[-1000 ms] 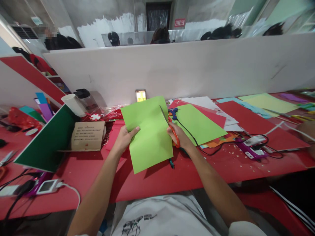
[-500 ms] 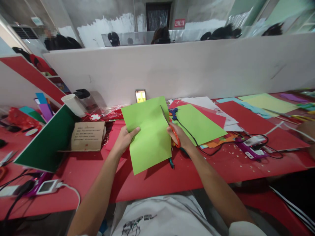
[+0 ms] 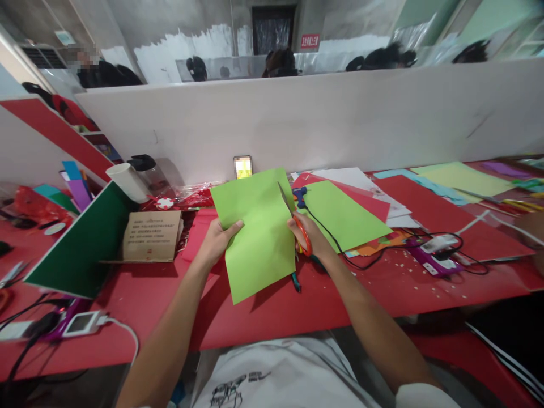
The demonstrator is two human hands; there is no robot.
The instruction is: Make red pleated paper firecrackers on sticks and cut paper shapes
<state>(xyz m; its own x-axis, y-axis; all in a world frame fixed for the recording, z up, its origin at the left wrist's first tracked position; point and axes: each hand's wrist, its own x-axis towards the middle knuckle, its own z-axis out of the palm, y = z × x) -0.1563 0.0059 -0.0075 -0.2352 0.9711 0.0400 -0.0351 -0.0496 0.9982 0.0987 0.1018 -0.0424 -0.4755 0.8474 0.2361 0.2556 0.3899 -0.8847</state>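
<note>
A light green sheet of paper (image 3: 257, 243) is held up over the red table, its left edge pinched in my left hand (image 3: 220, 241), thumb on the front face. My right hand (image 3: 309, 233) grips a pair of scissors (image 3: 304, 235) by their orange handles. One blade lies in front of the sheet near its right edge, pointing up and to the left; whether the other is behind the paper I cannot see. Behind my right hand rests a blue glue gun (image 3: 300, 196) with a black cord, beside another green sheet (image 3: 340, 212).
Red sheets (image 3: 442, 212) and a purple power strip (image 3: 436, 260) lie to the right. On the left stand a dark green board (image 3: 91, 243), a cardboard box (image 3: 151, 235) and a bottle (image 3: 148, 173). A white partition (image 3: 323, 119) closes off the back, with people's heads beyond it.
The green sheet has shifted very slightly to the right and down at its lower corner. Both hands keep nearly the same place, and the scissors look almost unmoved.
</note>
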